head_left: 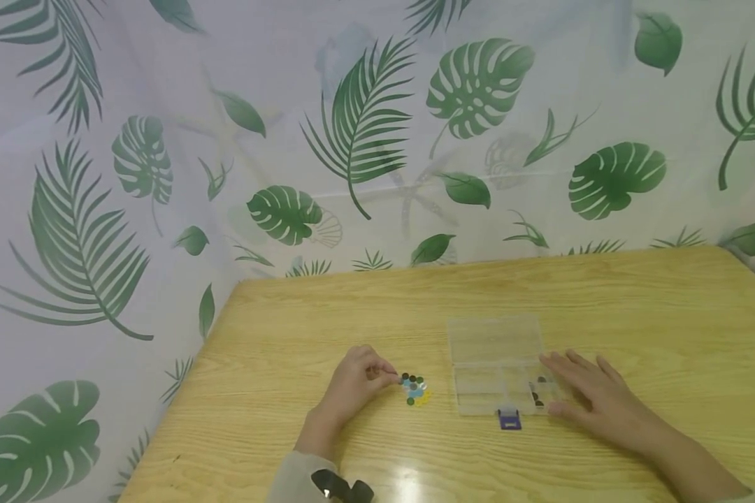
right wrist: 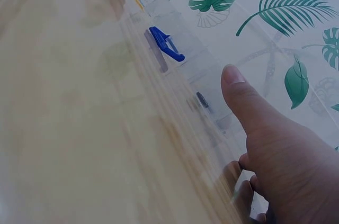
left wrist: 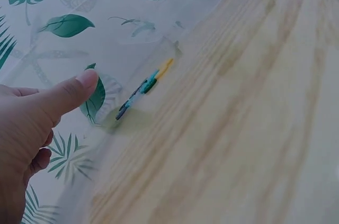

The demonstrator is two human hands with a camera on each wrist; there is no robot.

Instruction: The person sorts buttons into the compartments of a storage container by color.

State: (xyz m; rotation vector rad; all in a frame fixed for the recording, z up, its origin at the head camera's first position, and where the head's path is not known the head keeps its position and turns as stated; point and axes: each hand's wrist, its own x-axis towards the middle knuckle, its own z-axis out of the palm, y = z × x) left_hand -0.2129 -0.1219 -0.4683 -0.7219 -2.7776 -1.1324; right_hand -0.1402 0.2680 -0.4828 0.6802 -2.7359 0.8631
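My left hand [head_left: 356, 383] reaches in from the left of a small pile of coloured discs [head_left: 413, 395] in black, green, blue and yellow. Its thumb and index fingertips come close together at the pile's edge; whether a disc is between them is too small to tell. In the left wrist view, the thumb points toward the pile, seen nearly edge-on. A clear plastic box [head_left: 478, 366] lies with its lid laid back. My right hand [head_left: 594, 398] rests at the box's right side, fingers spread. Beside it, several dark discs [head_left: 536, 396] sit in the right-hand compartment.
A blue-purple latch [head_left: 509, 420] sticks out from the box's front edge toward me. The wooden table [head_left: 258, 328] runs back to a leaf-printed white cloth [head_left: 377, 140]. A dark strap [head_left: 342, 485] is around my left wrist.
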